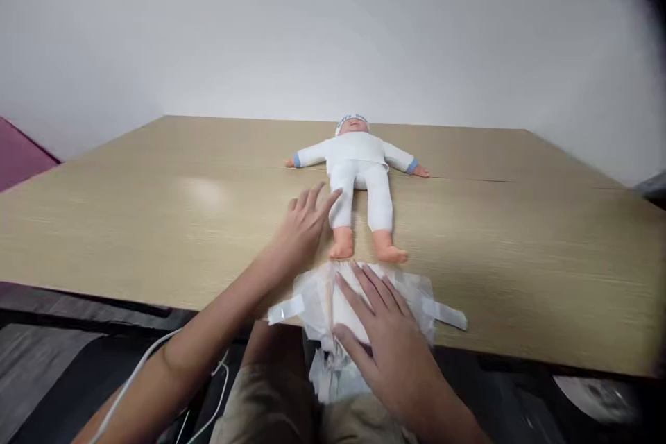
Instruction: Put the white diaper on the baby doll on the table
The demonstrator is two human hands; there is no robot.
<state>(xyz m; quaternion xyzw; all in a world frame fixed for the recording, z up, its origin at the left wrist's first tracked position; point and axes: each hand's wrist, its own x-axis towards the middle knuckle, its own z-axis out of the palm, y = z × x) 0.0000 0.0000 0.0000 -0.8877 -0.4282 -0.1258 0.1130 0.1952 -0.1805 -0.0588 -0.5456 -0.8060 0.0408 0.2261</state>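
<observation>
A baby doll point(358, 149) in a white top, white trousers and a printed headband lies on its back, arms spread, feet toward me. My left hand point(306, 218) is beside the doll's leg on the left, fingers apart, with nothing in it; I cannot tell whether a fingertip touches the trousers. An unfolded white diaper point(346, 302) lies at the table's front edge below the doll's feet, its tapes spread to both sides and its near end hanging over the edge. My right hand point(385, 340) rests flat on the diaper, fingers spread.
The wooden table point(520, 257) reaches back to a white wall point(312, 35). A white cable point(135, 374) runs along my left forearm. My legs are under the table's front edge. A pink surface point(23, 156) shows at the far left.
</observation>
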